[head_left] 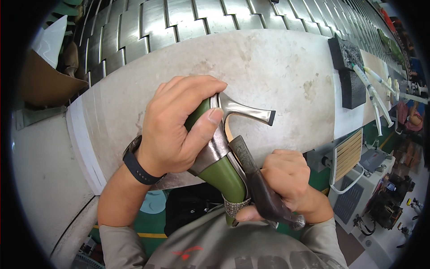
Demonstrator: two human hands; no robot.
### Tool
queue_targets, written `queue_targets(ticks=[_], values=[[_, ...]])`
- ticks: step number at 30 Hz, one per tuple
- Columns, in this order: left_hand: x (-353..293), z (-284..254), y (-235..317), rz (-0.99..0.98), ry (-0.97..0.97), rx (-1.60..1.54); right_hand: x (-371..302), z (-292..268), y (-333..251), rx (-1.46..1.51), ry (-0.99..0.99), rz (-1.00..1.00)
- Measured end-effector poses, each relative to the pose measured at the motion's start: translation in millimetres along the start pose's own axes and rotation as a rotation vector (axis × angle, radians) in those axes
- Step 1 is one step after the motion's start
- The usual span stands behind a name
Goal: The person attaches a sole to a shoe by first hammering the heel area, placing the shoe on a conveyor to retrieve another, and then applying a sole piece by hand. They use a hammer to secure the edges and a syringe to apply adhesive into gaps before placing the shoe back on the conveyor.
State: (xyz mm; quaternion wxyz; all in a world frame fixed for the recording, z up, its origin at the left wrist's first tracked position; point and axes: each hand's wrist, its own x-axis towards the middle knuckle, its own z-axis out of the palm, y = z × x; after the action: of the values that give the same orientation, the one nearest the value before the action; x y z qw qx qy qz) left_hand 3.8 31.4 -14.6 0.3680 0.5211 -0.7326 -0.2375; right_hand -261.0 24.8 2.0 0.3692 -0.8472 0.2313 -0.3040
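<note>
My left hand (181, 121), with a dark watch on its wrist, is closed round the heel end of a metallic grey high-heeled shoe (219, 145). A green shoe last (226, 177) fills the shoe, and a glittering band (236, 207) crosses near its toe, which points toward my body. The slim heel with a black tip juts to the right. My right fist (286, 177) is wrapped round a dark hammer (268, 195) beside the sole; the thumb lies by the band. The hammer's flat grey end overlaps the sole's edge in view; whether they touch I cannot tell.
Under my hands is a stained pale worktop (277, 67). Beyond it runs a metal slat conveyor (188, 20). Black blocks (351, 87) and several syringes (369, 87) lie at the right. A brown cardboard box (47, 85) stands far left; a wooden slatted rack (347, 157) is lower right.
</note>
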Motion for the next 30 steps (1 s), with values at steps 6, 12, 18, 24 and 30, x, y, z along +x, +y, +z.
queue_targets(ticks=[6,12,18,24,30], values=[[0.6,0.8,-0.8,0.008,0.006,-0.008,3.1,-1.1,-3.9,-0.005,0.0,0.016],[-0.3,0.1,-1.0,0.004,-0.003,-0.01,1.4,0.5,-2.6,0.013,0.001,0.021],[-1.4,0.4,-2.7,0.007,0.006,-0.015,2.4,1.2,-1.6,0.024,-0.008,0.023],[0.5,1.1,-0.8,0.014,0.013,-0.014,1.5,-0.8,-1.9,0.019,-0.01,0.028],[-1.3,1.1,1.0,0.009,0.046,-0.038,-7.0,-12.3,-3.1,0.055,-0.011,0.031]])
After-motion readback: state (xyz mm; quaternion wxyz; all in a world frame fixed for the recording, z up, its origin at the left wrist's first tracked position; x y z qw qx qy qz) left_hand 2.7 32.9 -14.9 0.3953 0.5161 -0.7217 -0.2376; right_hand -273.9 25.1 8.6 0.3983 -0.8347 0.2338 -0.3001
